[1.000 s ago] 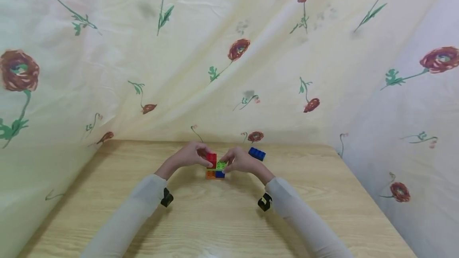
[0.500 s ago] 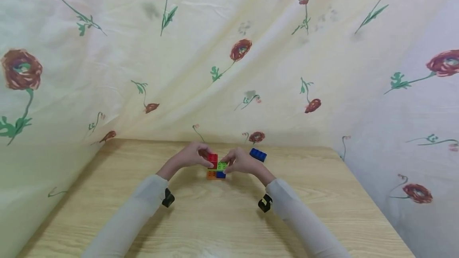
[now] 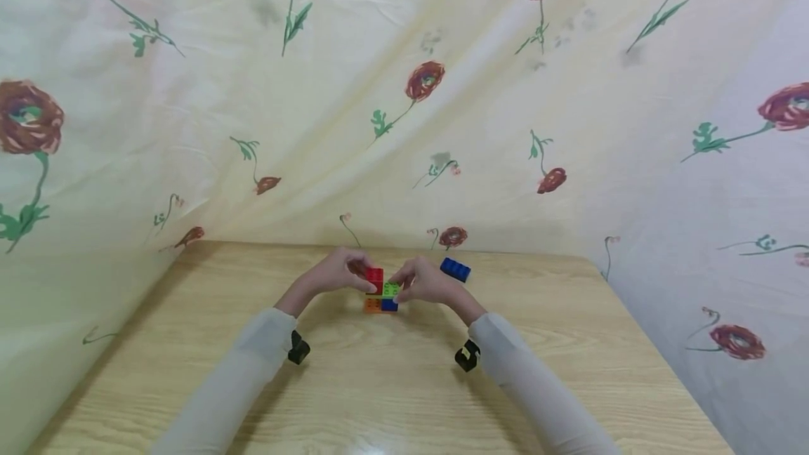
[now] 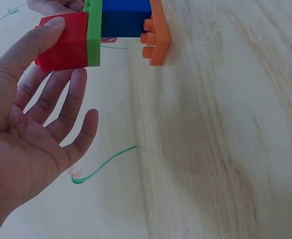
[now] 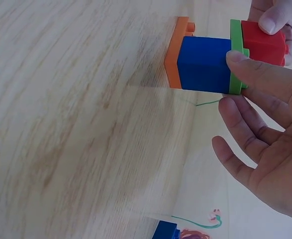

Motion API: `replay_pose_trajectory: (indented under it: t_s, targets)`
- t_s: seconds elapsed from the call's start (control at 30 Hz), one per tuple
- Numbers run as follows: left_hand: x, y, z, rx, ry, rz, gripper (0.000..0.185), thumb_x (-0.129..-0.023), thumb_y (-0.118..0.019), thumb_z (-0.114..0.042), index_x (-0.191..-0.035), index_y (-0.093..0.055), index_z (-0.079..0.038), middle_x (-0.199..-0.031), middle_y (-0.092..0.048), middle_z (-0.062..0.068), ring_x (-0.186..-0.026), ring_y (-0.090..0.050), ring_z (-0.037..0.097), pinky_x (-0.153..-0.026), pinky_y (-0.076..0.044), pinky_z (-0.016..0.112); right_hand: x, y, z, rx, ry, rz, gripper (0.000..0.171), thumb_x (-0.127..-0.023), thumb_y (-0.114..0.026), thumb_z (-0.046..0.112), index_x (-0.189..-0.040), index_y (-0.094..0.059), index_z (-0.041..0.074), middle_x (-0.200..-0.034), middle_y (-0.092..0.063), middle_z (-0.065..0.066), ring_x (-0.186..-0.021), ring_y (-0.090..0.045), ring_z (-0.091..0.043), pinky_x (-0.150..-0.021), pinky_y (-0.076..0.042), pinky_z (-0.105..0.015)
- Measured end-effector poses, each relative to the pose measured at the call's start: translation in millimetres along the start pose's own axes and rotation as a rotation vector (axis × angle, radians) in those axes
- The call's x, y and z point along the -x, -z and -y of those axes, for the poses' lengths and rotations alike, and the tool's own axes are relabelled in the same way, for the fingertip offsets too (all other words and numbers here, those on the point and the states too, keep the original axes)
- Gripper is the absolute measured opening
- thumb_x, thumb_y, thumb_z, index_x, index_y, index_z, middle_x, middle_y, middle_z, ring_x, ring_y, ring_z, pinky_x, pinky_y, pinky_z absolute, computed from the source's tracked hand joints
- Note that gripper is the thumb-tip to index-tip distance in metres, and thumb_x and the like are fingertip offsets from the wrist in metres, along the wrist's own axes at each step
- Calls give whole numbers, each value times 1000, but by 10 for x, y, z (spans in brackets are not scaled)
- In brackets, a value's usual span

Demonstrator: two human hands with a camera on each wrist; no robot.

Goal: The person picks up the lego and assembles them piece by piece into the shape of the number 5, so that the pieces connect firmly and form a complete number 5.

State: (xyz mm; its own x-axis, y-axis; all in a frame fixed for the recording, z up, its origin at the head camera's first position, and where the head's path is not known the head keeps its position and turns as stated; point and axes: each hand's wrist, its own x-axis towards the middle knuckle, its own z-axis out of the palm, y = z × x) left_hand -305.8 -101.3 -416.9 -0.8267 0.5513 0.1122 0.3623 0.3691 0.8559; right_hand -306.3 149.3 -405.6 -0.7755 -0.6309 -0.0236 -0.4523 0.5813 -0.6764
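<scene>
A small stack of toy building bricks stands toward the back of the table. At its base lies an orange plate (image 5: 174, 59), with a blue brick (image 5: 204, 64) on the right part of it. Across the top of the blue brick runs a thin green plate (image 3: 391, 289), its left end jutting out over the orange one. On that left end sits a red brick (image 4: 71, 47), which my left hand (image 3: 342, 272) pinches between thumb and fingers. My right hand (image 3: 430, 281) grips the green plate's right end, thumb at its edge where it meets the blue brick.
A second blue brick (image 3: 456, 269) lies near the back edge of the wooden table (image 3: 379, 385), to the right of the stack. Behind the table and along its sides hangs a flowered cloth (image 3: 341, 125). Black wrist devices (image 3: 468, 355) hang under the forearms.
</scene>
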Motion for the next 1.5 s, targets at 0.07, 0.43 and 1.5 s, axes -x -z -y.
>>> replay_pose_trajectory:
  t_s: [0.07, 0.43, 1.5]
  targets:
    - [-5, -5, 11, 6, -16, -1, 26, -85, -82, -10, -106, -70, 2, -102, -74, 17, -90, -71, 21, -83, -58, 34, -6, 6, -4, 1, 4, -4, 29, -84, -82, 8, -113, -77, 2, -106, -72, -11, -84, -66, -13, -71, -56, -26]
    - [-13, -18, 6, 4, -29, -10, 23, -85, -82, -10, -103, -71, -2, -100, -74, 13, -90, -69, 18, -84, -57, 34, -39, 6, -58, 11, -3, -15, 29, -83, -84, 9, -111, -78, 4, -104, -71, -8, -84, -66, -13, -71, -56, -26]
    - [-4, -17, -35, -15, 35, -20, 26, -87, -82, -12, -110, -72, -3, -104, -75, 11, -91, -71, 18, -88, -58, 36, -76, 28, -109, -35, 22, -1, 28, -84, -83, 6, -111, -78, 1, -101, -70, -11, -80, -64, -14, -68, -56, -27]
